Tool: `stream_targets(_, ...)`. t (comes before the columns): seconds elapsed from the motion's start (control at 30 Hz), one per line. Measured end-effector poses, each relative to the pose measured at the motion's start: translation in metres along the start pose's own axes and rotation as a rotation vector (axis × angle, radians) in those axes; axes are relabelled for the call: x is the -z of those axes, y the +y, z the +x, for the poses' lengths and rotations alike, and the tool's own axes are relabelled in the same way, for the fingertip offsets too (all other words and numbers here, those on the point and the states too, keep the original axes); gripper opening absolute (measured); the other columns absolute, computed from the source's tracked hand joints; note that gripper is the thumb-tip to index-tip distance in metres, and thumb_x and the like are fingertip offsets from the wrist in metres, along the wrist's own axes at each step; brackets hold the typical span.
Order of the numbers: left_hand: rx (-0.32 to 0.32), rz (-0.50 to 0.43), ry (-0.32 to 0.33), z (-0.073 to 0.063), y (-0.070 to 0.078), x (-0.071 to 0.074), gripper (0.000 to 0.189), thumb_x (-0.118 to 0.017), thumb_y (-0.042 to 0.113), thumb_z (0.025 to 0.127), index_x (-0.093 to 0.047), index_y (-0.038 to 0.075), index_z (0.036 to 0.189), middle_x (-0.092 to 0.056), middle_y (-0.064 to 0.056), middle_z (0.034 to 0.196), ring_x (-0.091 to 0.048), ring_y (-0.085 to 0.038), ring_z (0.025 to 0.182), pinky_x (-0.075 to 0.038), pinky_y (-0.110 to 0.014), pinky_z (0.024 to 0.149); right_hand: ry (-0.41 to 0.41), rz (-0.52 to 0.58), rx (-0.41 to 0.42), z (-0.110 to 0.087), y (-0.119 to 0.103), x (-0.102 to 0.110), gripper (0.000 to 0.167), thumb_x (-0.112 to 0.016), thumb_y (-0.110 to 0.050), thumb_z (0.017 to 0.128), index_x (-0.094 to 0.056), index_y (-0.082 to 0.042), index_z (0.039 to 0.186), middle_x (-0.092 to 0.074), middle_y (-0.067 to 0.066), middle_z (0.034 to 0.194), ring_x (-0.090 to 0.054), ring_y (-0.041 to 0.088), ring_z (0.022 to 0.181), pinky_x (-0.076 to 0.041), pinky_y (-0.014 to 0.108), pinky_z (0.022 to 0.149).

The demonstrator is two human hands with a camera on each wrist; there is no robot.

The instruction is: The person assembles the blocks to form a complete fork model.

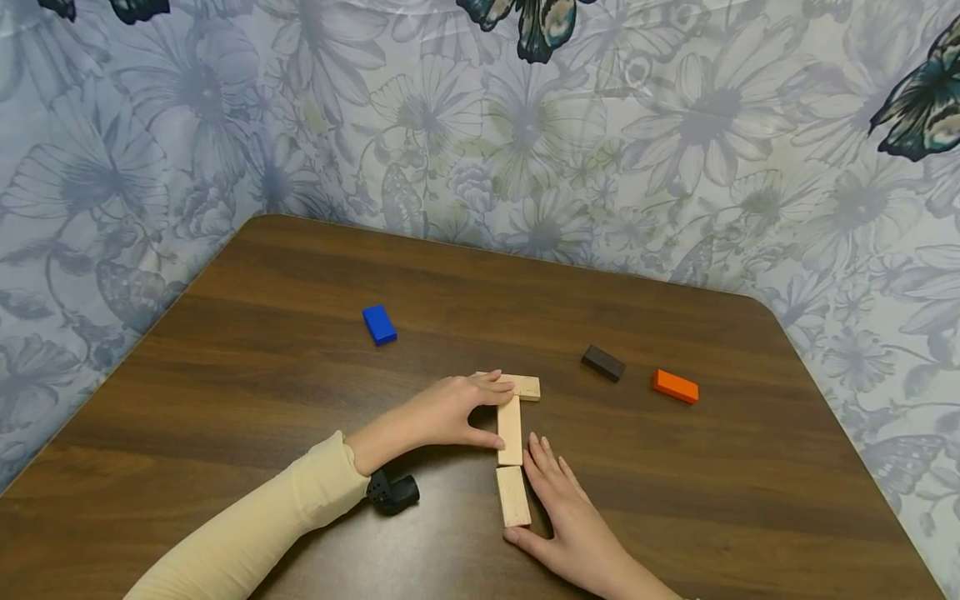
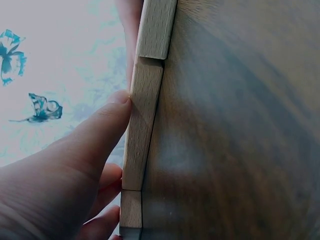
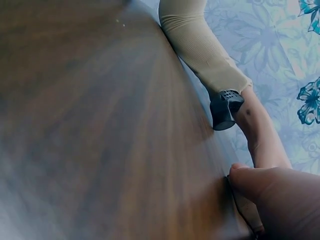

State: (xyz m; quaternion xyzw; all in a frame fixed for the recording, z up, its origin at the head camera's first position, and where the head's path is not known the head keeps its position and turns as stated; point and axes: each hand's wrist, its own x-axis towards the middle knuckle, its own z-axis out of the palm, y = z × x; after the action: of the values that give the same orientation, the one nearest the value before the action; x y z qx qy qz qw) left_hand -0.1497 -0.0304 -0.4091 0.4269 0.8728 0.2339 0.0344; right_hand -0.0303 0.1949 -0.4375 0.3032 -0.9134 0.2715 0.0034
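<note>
Three plain wooden blocks lie flat on the table, end to end. In the head view the far block (image 1: 528, 387) lies crosswise, and the middle block (image 1: 509, 429) and near block (image 1: 513, 497) run toward the person. My left hand (image 1: 453, 412) rests its straight fingers over the far block, while its thumb touches the middle block's left side. My right hand (image 1: 570, 517) lays extended fingers along the right of the row, its thumb at the near block's close end. In the left wrist view, a small step shows between two blocks beside the left thumb (image 2: 112, 112).
A blue block (image 1: 380, 325) lies at the far left of the brown table (image 1: 225, 400). To the right are a dark block (image 1: 603, 363) and an orange block (image 1: 676, 387). A black wrist camera (image 1: 393, 492) sits by the left cuff. Flowered cloth (image 1: 525, 150) hangs behind.
</note>
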Motion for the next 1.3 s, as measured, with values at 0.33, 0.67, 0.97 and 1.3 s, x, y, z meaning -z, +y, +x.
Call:
stream_targets(0.33,0.004,-0.01,0.004,-0.001,0.005,0.0,0.068,-0.068,0.05,0.081,-0.056,0.006,0.131,-0.045,-0.003,0.139,-0.031,-0.022,0.133,-0.034,-0.046,0.1,0.005,-0.078,-0.055,-0.001,-0.006,-0.003,0.09,-0.061,-0.053,0.085,-0.025,0.002,0.146,-0.013,0.011,0.153,-0.008,0.022,0.139,-0.003,0.034,0.109)
stream_targets(0.67,0.015,-0.012,-0.023,0.001,0.003,0.0,0.073,-0.069,0.052,0.078,-0.053,0.008,0.134,-0.042,-0.001,0.141,-0.029,-0.021,0.134,-0.032,-0.046,0.101,-0.002,-0.101,-0.08,0.001,-0.009,-0.005,0.089,-0.058,-0.054,0.087,-0.023,0.002,0.146,-0.01,0.011,0.154,-0.007,0.021,0.14,-0.007,0.044,0.108)
stream_targets(0.97,0.005,0.011,-0.042,0.002,-0.001,0.001,0.084,-0.077,0.051,0.068,-0.051,0.006,0.135,-0.04,-0.003,0.143,-0.029,-0.024,0.134,-0.034,-0.048,0.099,0.004,-0.112,-0.074,0.004,-0.008,-0.005,0.09,-0.058,-0.055,0.086,-0.022,0.002,0.146,-0.011,0.011,0.154,-0.008,0.023,0.14,-0.01,0.047,0.108)
stream_targets(1.3,-0.001,0.009,-0.062,0.003,-0.006,0.003,0.084,-0.078,0.049,0.069,-0.05,0.005,0.136,-0.039,-0.004,0.144,-0.028,-0.025,0.134,-0.033,-0.048,0.1,0.031,-0.082,-0.074,0.008,-0.009,-0.006,0.091,-0.06,-0.055,0.085,-0.024,0.001,0.146,-0.014,0.011,0.153,-0.01,0.022,0.139,-0.008,0.043,0.109)
